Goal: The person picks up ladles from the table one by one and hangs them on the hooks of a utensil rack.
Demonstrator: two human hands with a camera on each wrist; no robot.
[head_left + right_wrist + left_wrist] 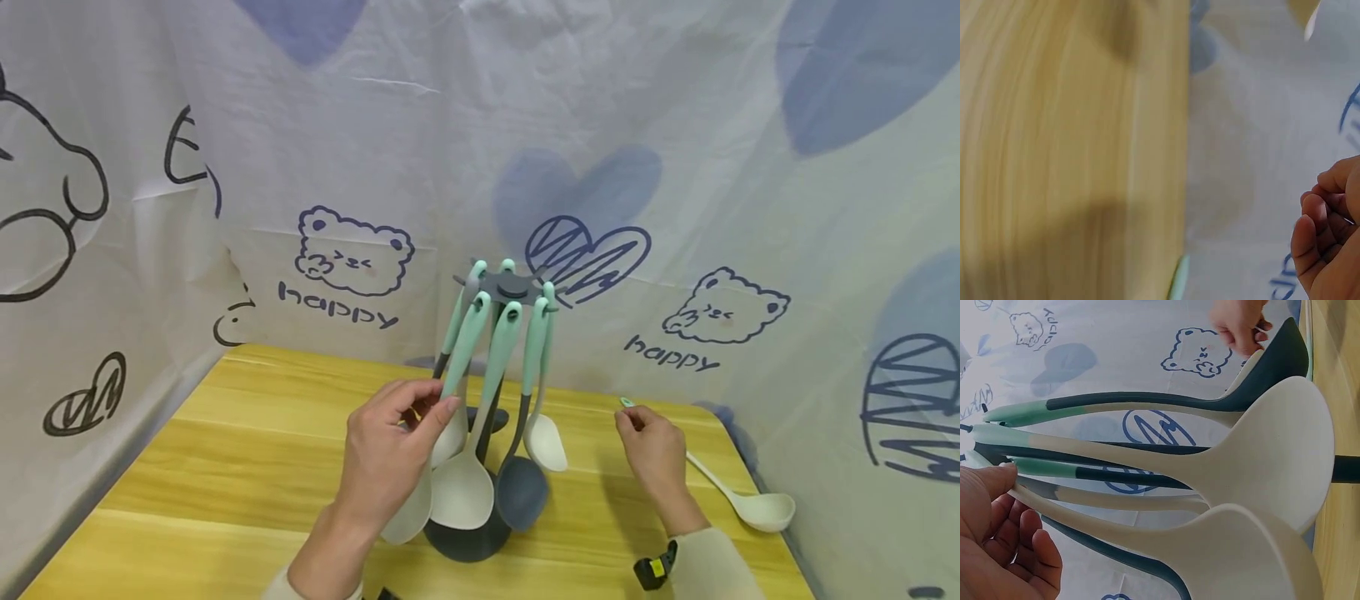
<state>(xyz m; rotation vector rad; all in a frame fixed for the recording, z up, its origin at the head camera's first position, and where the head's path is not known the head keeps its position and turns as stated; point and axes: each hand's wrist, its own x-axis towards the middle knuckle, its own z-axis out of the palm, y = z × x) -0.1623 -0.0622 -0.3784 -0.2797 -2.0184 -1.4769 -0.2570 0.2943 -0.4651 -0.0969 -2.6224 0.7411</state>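
Note:
My left hand (390, 442) pinches the mint handle (468, 342) of a cream ladle (1241, 556) between thumb and fingers. This ladle hangs at the front left of a dark grey utensil rack (513, 287), its handle top at a hook. Beside it hangs another cream ladle (461, 493), with a dark grey spoon-like utensil (522, 493) to its right. My right hand (652, 450), fingers loosely curled and holding nothing, is over the table's right side. Near it lies a loose cream ladle (763, 510), its mint handle end (1179, 280) apart from the fingers in the right wrist view.
A cream utensil (546, 443) hangs at the rack's right, and more hang behind. The rack's dark round base (468, 546) stands on the wooden table (225, 467). A printed cloth (450, 125) hangs close behind the table's back edge and along both sides.

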